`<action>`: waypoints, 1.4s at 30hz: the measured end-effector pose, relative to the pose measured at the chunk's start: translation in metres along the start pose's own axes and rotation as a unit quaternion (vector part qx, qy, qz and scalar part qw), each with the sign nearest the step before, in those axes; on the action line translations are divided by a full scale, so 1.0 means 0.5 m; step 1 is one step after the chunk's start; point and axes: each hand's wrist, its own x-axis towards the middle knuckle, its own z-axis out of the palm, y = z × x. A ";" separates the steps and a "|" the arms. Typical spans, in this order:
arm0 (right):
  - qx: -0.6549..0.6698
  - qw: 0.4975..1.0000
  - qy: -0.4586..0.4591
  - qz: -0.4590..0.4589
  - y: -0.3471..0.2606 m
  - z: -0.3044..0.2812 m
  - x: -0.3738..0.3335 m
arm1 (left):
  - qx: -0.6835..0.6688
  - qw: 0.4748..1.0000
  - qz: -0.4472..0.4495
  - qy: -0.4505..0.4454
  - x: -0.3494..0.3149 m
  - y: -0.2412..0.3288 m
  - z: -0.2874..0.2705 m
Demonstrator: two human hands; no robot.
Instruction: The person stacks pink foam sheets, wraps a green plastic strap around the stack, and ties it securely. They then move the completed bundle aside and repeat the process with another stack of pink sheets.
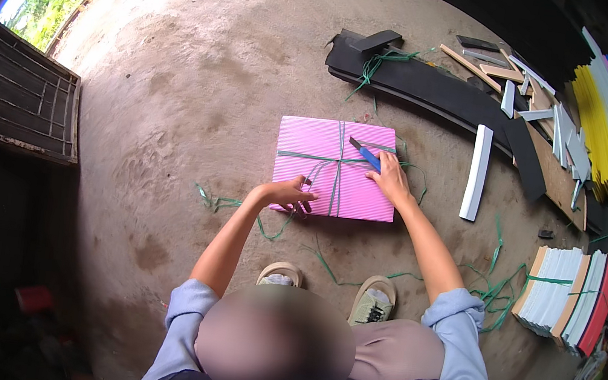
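Observation:
A pink bundle of corrugated sheets (305, 179) lies flat on the concrete floor, tied crosswise with green strapping (336, 171). My right hand (390, 179) holds a blue utility knife (366, 154) with its tip over the bundle's upper right part, beside the strap. My left hand (291, 192) rests on the bundle's near edge, fingers curled at the strap.
Loose green strap pieces (493, 289) lie on the floor around the bundle. Long black foam strips (437, 92) and white offcuts (477, 173) lie beyond it. Tied stacks of white sheets (564, 294) stand at right, coloured sheets (607, 128) at far right. A metal grille (23, 98) lies at left.

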 end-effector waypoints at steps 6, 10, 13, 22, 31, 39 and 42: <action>0.122 0.985 -0.026 0.115 -0.072 -0.021 -0.019 | -0.284 0.956 0.066 0.032 0.079 -0.019 -0.011; 0.297 0.943 -0.032 0.148 -0.181 -0.006 -0.086 | -0.507 0.854 0.076 -0.086 0.151 -0.035 0.004; 0.398 0.891 -0.053 0.214 -0.221 0.004 -0.125 | -0.483 0.872 0.021 -0.076 0.149 0.029 0.039; 0.230 0.949 -0.070 0.202 -0.130 -0.020 -0.085 | 0.078 0.912 0.080 0.394 0.092 0.008 0.084; 0.032 0.995 -0.080 0.052 -0.180 0.042 -0.111 | 0.076 0.821 0.243 0.511 0.118 -0.047 0.108; -0.082 0.988 -0.121 0.043 -0.194 0.085 -0.088 | -0.027 0.821 0.310 0.478 0.122 -0.081 0.117; -0.076 0.990 -0.112 0.046 -0.198 0.086 -0.091 | -0.022 0.819 0.313 0.481 0.121 -0.080 0.112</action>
